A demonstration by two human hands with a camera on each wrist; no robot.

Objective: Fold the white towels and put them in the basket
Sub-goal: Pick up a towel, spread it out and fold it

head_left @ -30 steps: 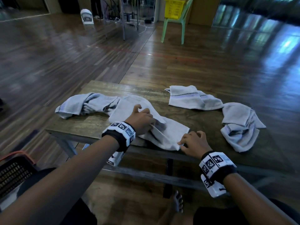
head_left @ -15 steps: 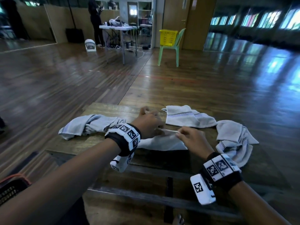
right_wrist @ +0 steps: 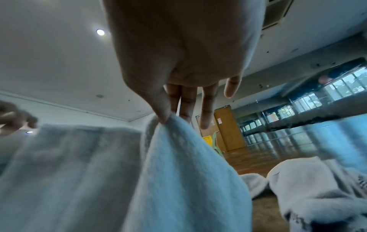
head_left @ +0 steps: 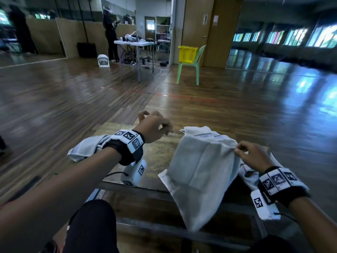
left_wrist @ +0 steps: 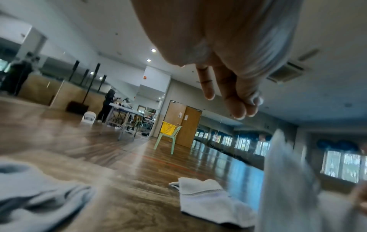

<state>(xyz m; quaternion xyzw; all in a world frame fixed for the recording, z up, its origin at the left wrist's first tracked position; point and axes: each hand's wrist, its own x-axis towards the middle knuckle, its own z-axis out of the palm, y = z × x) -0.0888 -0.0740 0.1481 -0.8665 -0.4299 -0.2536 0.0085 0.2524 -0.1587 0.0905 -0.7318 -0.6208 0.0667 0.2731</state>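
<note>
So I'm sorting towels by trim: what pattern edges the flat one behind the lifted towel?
A thin black-and-white checked band on the flat towel, clearest in the head view.

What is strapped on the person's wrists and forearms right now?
Both forearms are bare, with no sleeves. The left wrist band and right wrist band are black, faced with white tiles printed with black square markers. A white marked camera box hangs under each, trailing a thin black cable.
</note>
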